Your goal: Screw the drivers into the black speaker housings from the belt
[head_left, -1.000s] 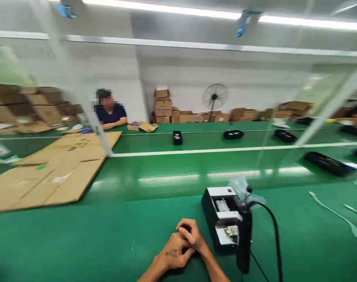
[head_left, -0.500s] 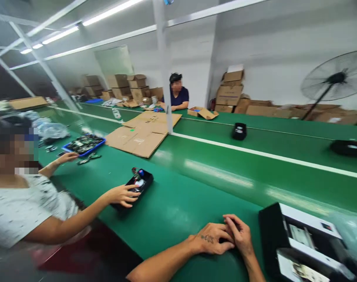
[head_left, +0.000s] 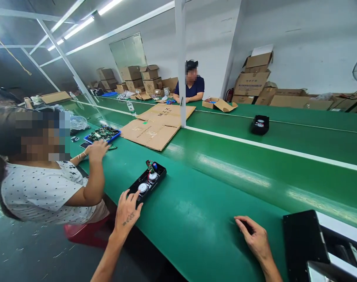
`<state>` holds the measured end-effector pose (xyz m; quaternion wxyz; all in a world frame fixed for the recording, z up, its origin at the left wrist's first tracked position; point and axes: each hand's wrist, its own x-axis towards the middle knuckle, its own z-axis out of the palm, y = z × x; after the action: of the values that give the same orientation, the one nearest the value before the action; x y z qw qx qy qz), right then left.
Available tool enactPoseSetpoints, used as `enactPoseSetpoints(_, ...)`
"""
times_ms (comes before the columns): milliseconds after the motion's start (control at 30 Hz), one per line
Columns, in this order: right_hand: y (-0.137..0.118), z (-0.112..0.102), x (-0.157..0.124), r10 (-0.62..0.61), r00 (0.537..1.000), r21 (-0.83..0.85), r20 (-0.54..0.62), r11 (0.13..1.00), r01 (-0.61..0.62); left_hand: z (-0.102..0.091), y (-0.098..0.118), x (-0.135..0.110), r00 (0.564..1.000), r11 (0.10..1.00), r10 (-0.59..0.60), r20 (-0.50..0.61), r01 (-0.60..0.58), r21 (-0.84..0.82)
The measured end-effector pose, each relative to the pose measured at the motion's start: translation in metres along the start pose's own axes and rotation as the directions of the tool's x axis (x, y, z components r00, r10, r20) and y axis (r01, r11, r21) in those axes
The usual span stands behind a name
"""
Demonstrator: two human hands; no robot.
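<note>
A long black speaker case (head_left: 158,181) lies on the green bench at the left, its inside facing up. Two round silver-white speakers, a small green circuit board with red wires and a blue cylinder show in it. My left hand (head_left: 128,213) reaches the near end of this case, fingers spread over its edge and thumb along the side; a firm grip is not visible. My right hand (head_left: 256,237) rests at the bench's right, loosely curved and holding nothing. Beside it stands a black-and-white machine (head_left: 306,241), partly out of frame.
A co-worker (head_left: 46,192) sits at the left, hands near a blue tray (head_left: 117,135) of circuit boards. Flattened cardboard (head_left: 155,133) lies beyond, by a white post (head_left: 181,70). Another black case (head_left: 260,124) sits on the far bench, where a second person (head_left: 193,87) sits.
My hands were together and have parted; the left went across to the speaker case. The co-worker's hand has left that case and moved toward the tray. The view has turned left.
</note>
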<state>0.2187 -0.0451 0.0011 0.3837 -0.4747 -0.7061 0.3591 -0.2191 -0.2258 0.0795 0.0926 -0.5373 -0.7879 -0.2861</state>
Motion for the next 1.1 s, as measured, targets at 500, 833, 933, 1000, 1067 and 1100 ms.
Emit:
enactPoseSetpoints(500, -0.092, 0.000, -0.052, 0.213, 0.923, 0.053, 0.320, 0.969, -0.242, 0.045, 0.194, 0.001, 0.753, 0.759, 0.420, 0.506, 0.014, -0.651)
enactPoseSetpoints(833, -0.082, -0.011, -0.141, 0.391, 0.898, 0.104, 0.201, 0.903, -0.416, 0.075, 0.109, 0.087, 0.838, 0.357, -0.033, 0.544, 0.519, -0.777)
enactPoseSetpoints(933, -0.090, 0.002, -0.152, 0.368, 0.907, 0.116, 0.204, 0.911, -0.395, 0.089, 0.104, 0.083, 0.779, 0.278, 0.034, 0.626, 0.594, -0.755)
enactPoseSetpoints(1000, -0.101, 0.011, -0.153, 0.335, 0.920, 0.123, 0.203, 0.923, -0.364, 0.096, 0.111, 0.073, 0.771, 0.211, 0.028, 0.636, 0.617, -0.758)
enactPoseSetpoints(1067, -0.112, 0.019, -0.152, 0.288, 0.938, 0.135, 0.190, 0.939, -0.316, 0.102, 0.124, 0.059, 0.770, 0.157, 0.009, 0.638, 0.629, -0.761)
enactPoseSetpoints(1100, -0.117, 0.023, -0.150, 0.254, 0.952, 0.139, 0.170, 0.950, -0.278, 0.105, 0.131, 0.051, 0.767, 0.137, 0.006, 0.641, 0.635, -0.760)
